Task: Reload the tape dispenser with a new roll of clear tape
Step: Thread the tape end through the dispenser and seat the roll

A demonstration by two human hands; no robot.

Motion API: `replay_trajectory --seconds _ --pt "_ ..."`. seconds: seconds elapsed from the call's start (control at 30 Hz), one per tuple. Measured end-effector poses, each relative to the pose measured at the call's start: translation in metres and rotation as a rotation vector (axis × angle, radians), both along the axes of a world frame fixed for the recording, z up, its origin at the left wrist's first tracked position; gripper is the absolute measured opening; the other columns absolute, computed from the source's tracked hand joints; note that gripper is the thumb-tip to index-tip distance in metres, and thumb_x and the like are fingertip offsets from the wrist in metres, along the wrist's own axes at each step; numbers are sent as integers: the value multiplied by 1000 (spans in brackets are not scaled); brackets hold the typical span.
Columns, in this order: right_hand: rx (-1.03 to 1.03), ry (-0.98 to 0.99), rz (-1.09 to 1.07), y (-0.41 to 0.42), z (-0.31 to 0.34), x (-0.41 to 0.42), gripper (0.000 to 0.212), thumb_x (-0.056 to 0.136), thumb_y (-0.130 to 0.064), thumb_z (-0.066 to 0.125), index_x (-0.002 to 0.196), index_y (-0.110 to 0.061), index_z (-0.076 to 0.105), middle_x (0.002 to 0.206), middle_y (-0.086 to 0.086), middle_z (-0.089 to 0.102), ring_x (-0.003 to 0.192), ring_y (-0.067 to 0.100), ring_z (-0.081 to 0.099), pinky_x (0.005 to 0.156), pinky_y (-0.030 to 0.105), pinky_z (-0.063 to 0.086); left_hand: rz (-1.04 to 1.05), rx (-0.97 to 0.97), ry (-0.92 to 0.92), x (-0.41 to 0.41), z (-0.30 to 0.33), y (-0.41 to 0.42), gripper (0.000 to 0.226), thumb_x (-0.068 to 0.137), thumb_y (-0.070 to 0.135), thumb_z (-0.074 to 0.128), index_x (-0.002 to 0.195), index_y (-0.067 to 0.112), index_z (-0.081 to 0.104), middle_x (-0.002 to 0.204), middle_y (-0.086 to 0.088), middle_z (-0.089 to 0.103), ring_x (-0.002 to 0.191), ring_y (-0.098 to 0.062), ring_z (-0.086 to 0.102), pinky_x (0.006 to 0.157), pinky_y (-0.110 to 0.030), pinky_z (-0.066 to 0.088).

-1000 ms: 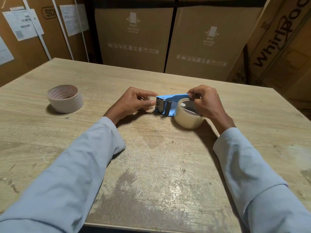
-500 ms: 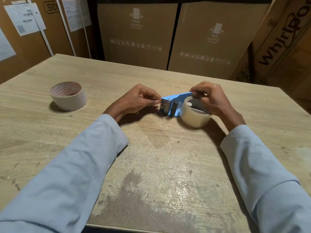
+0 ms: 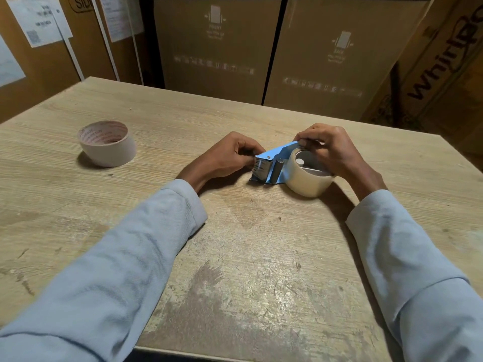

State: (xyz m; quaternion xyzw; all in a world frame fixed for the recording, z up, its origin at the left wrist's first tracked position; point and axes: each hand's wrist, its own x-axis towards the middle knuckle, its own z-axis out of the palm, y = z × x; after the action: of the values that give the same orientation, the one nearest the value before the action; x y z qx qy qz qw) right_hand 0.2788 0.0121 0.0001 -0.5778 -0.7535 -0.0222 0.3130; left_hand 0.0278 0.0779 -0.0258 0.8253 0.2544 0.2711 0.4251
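Your two forearms, in pale blue sleeves (image 3: 125, 259), ran up from the near edge of the worn wooden tabletop (image 3: 261, 270) and met at its middle.

The roll of clear tape (image 3: 307, 182) lay flat on the tabletop there, seated in the blue tape dispenser (image 3: 277, 156), whose hub showed inside the roll's core. The dispenser lay on its side, its cutter end pointing to your left, with a grey roller between the cutter and the roll.

Your right hand (image 3: 334, 152) arched over the far side of the roll. Its fingers were curled and its grip was closed on the upper edge of the blue frame, thumb and fingertips pinching there; the palm touched the roll's far rim.

Your left hand (image 3: 227, 158) had its fingers curled, the tips pinched together at the cutter end. Whether they held the tape's free end or the metal itself could not be told; the tape is too clear to see.

Well apart to the left, a second tape roll (image 3: 107, 143) stood flat on the tabletop, red print inside its core.

Beyond the far edge stood large cardboard boxes (image 3: 217, 48).
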Motion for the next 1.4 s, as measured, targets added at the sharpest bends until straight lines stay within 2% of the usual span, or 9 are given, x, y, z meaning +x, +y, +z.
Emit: replay_trajectory --seconds 0.17,0.3,0.4,0.53,0.63,0.93,1.13,1.27,1.4 --pt "-48 75 -35 -4 1 -3 16 90 3 64 101 2 76 95 11 74 90 26 69 82 40 55 49 29 -5 -5 3 -6 36 93 -5 56 123 10 69 104 -5 71 65 4 63 56 -14 49" --pt "-88 128 -82 -4 -1 -5 17 90 4 62 99 0 76 91 8 74 87 18 66 83 39 55 46 -60 -27 -15 4 -4 37 86 18 44 110 21 72 104 -9 69 92 -31 61 74 -36 51" --pt "-109 170 -119 -4 -1 -6 16 92 -2 63 98 -2 77 88 5 73 85 17 65 80 34 53 25 -113 -16 -20 2 -7 31 87 42 57 109 25 73 99 2 71 85 -15 56 72 -26 44" --pt "-148 249 -143 -5 0 -6 16 94 -5 63 101 -3 77 88 6 72 84 17 62 76 26 49 6 -69 -12 -24 -3 -7 30 80 17 80 107 29 75 87 8 76 79 -32 63 71 -45 51" --pt "-185 270 -158 -6 2 -7 16 95 -7 63 104 -4 76 89 6 71 83 15 61 67 19 46 12 -64 -28 -22 -2 -7 31 79 5 78 107 18 75 92 11 77 87 -10 70 77 -24 55" --pt "-250 193 -171 -15 9 1 15 92 -2 65 98 -8 77 88 11 75 81 18 64 74 32 53 14 -114 -37 -22 -2 -4 32 89 -3 66 114 18 70 102 1 75 92 -13 70 86 -28 57" --pt "-241 444 -253 -24 5 2 12 92 -6 68 97 -9 79 79 3 73 69 14 65 57 29 53 67 -124 -60 -29 -4 -4 26 96 6 60 118 15 70 109 -4 73 97 -21 67 87 -33 59" --pt "-207 474 -335 -28 4 3 10 92 -7 69 94 -7 78 74 7 72 60 16 62 50 26 48 286 95 -14 -19 -4 -14 18 98 19 60 108 13 73 103 4 68 90 -5 58 80 -22 48" --pt "-123 411 -408 -31 -2 -2 10 90 -13 70 92 -13 80 79 4 76 74 26 71 61 40 59 475 200 107 -17 -10 -16 25 99 6 49 112 10 71 109 -8 70 100 -21 64 85 -36 54"
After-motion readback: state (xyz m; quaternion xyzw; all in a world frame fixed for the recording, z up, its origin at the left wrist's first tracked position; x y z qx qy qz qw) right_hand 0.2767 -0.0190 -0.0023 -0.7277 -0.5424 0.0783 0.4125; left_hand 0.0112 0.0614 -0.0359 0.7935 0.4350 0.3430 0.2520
